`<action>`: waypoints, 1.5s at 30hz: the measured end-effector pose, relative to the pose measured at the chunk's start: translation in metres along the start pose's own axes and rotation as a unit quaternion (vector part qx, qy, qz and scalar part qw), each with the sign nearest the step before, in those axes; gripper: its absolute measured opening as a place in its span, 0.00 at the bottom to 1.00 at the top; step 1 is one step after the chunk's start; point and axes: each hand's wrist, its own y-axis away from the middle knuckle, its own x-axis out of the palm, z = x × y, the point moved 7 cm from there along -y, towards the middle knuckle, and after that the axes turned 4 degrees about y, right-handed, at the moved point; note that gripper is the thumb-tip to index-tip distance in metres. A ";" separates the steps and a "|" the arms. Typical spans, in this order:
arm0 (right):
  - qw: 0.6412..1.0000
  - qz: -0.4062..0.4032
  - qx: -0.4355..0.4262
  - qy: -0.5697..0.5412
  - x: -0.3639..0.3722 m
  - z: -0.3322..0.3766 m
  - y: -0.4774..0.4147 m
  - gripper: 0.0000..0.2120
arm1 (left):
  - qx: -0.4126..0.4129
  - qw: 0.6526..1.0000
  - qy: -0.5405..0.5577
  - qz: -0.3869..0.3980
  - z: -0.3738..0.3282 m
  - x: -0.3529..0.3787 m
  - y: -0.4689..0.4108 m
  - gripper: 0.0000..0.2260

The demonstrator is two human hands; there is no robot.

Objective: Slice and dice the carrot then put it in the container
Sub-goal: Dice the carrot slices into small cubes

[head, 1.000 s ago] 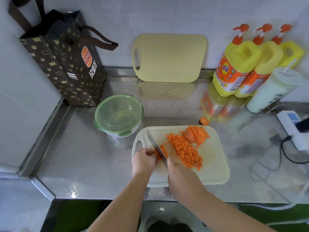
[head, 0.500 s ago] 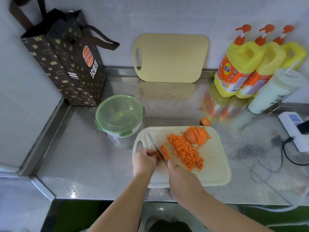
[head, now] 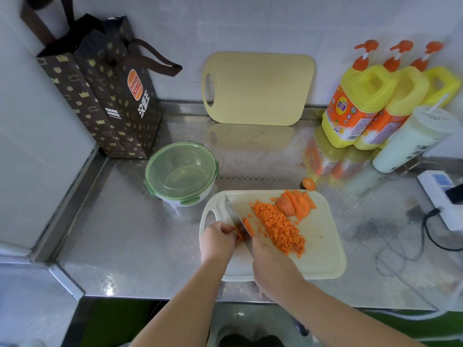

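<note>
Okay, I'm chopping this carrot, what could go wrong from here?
1. The left hand pinches the carrot strips right against the knife blade; a slip might nick its fingers.
2. The lid sits on the container, so the dice may spill if brought over before it's opened.
3. One slice already lies on the counter, off the board; more may roll away.

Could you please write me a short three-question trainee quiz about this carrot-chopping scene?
1. True or false: the green lid sits on the container.
2. Which hand grips the knife? A left, B right.
3. Fill in: one carrot piece lies off the cutting board, on the ____.
Key: 1 true; 2 B, the right hand; 3 counter.
</note>
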 end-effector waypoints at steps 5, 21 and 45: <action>0.999 -0.037 -0.009 -0.030 -0.011 -0.008 0.007 0.09 | 0.016 1.000 -0.021 0.009 -0.006 -0.001 0.002 0.04; 0.984 -0.031 -0.078 0.160 -0.019 -0.001 0.024 0.27 | 0.293 0.795 -0.461 0.262 -0.149 0.008 0.043 0.19; 0.998 -0.005 -0.056 0.017 -0.028 -0.020 0.028 0.16 | 0.327 0.823 -0.418 0.203 -0.163 0.017 0.011 0.20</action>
